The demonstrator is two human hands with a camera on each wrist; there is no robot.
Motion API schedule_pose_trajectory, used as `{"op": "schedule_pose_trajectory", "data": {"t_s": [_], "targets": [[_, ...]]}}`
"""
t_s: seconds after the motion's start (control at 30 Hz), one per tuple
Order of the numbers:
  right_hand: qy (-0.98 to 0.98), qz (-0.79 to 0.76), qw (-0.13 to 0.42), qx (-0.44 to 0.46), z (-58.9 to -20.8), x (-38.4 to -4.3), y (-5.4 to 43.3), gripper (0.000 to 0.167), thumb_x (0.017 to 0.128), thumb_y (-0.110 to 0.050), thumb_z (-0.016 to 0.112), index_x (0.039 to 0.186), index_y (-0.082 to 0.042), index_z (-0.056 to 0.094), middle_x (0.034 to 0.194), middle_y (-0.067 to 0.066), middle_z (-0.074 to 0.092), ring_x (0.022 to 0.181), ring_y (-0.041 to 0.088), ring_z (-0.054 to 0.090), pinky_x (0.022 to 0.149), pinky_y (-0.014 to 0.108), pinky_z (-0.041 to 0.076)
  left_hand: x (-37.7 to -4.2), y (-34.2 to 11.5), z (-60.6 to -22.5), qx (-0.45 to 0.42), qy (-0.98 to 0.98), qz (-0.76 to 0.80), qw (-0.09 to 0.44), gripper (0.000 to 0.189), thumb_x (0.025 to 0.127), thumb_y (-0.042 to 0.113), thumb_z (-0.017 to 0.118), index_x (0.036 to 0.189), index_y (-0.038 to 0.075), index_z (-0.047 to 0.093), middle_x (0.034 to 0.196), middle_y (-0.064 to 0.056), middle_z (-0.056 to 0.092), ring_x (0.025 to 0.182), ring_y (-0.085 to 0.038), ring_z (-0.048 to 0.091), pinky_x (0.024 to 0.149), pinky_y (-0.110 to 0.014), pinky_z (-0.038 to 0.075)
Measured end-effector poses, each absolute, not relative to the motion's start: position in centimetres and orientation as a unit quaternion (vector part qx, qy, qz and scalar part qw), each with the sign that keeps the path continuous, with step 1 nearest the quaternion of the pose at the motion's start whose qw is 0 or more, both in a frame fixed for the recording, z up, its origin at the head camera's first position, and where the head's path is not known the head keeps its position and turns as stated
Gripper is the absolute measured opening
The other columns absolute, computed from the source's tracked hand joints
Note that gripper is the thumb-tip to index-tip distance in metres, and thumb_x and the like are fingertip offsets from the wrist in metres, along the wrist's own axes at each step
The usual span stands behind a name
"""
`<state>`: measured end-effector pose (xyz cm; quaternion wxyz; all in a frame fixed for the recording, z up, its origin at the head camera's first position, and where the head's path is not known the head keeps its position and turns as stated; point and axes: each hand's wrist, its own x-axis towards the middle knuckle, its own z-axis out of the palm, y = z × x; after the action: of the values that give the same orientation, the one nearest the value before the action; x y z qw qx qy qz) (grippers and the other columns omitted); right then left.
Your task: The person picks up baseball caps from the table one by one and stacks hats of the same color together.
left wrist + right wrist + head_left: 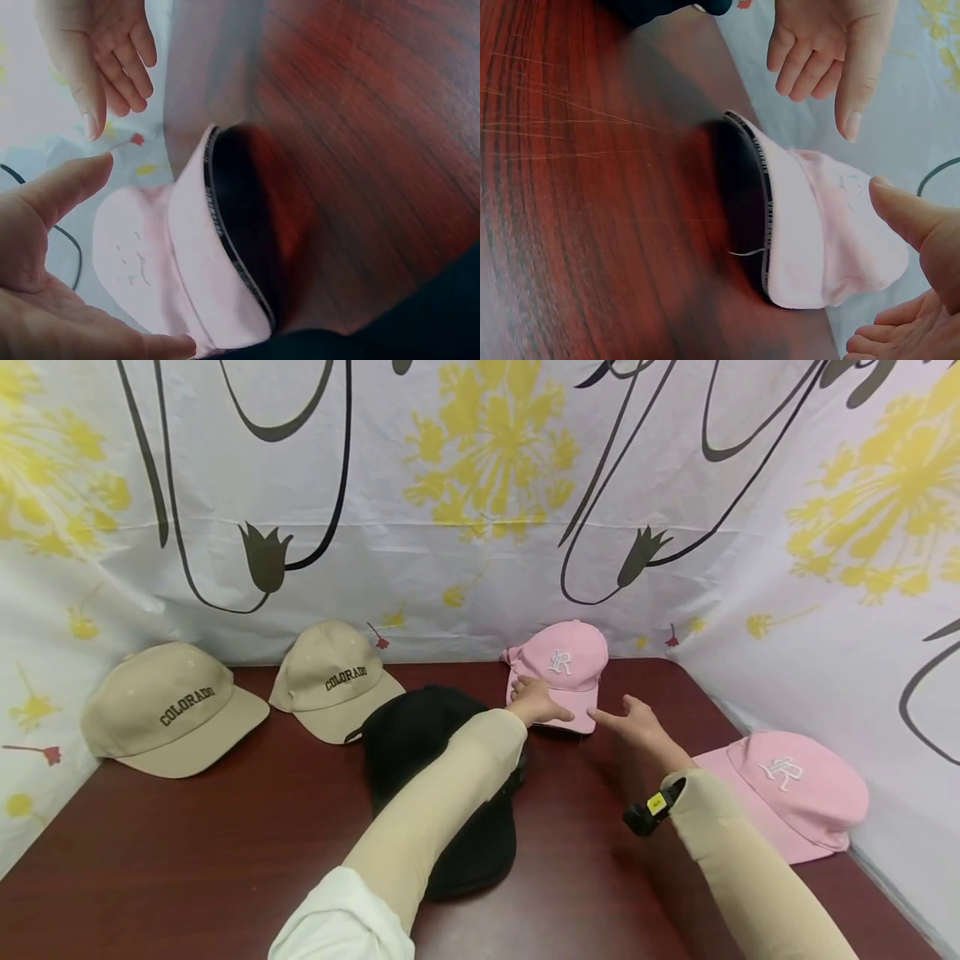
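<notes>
A pink cap [564, 660] with a white embroidered letter sits at the back of the table, brim toward me. My left hand [534, 702] reaches over the left side of its brim, thumb spread from the fingers. Off the brim's right side is my right hand [637, 727], its thumb pointing at the cap and its fingers extended. Both palms face each other across the cap [799, 225] in the right wrist view. Neither hand holds anything; whether the left fingertips [180, 345] touch the cap cannot be told. Dark lining shows beneath the brim [214, 262].
A black cap [472, 852] lies under my left forearm, partly hidden. Two beige COLORADO caps [172, 706] [333, 681] stand at the back left. Another pink cap [802, 785] lies at the right edge, partly behind my right forearm. Patterned white cloth [450, 560] borders the dark red table [187, 860].
</notes>
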<state>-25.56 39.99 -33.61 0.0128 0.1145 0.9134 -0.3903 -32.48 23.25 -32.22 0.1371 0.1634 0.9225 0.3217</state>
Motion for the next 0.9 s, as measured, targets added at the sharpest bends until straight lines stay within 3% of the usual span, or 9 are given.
{"op": "schedule_pose_trajectory", "data": {"t_s": [0.3,0.43,0.67,0.9], "targets": [[0.888,-0.438,0.019,0.136,-35.3,-27.0,39.4,0.090,0.089,-0.037,0.059,0.139,0.016,0.006,0.143,0.035,0.013,0.132,0.042,0.014,0.104,0.050,0.018,-35.7,24.7,-35.0,0.125,0.940,0.281,0.147,0.097,0.071,0.044,0.075,0.141,-0.004,0.028,0.147,-0.023,0.015,0.133,-0.037,0.017,0.105,-0.042,0.022],[0.881,-0.449,0.020,0.146,-36.1,-27.4,39.2,0.090,0.088,-0.037,0.059,0.139,0.016,0.007,0.143,0.035,0.012,0.133,0.042,0.013,0.105,0.049,0.017,-36.3,25.0,-35.7,0.101,0.950,0.255,0.152,0.105,0.070,0.046,0.075,0.142,-0.006,0.018,0.147,-0.026,0.011,0.133,-0.039,0.015,0.105,-0.044,0.021],[0.876,-0.456,0.016,0.152,-37.0,-27.9,39.0,0.090,0.087,-0.036,0.060,0.139,0.017,0.008,0.142,0.036,0.012,0.132,0.042,0.014,0.105,0.048,0.017,-47.6,30.2,-48.2,0.094,0.958,0.250,0.105,0.125,0.050,0.064,0.078,0.141,-0.004,0.026,0.144,-0.030,0.012,0.128,-0.048,0.018,0.100,-0.055,0.023],[0.874,-0.459,0.002,0.157,-37.3,-28.4,38.8,0.088,0.088,-0.033,0.060,0.138,0.017,0.009,0.142,0.036,0.012,0.132,0.041,0.015,0.106,0.047,0.017,-47.0,30.3,-48.2,0.084,0.963,0.229,0.113,0.116,0.056,0.062,0.076,0.141,-0.002,0.029,0.145,-0.030,0.013,0.128,-0.047,0.020,0.100,-0.054,0.024]]}}
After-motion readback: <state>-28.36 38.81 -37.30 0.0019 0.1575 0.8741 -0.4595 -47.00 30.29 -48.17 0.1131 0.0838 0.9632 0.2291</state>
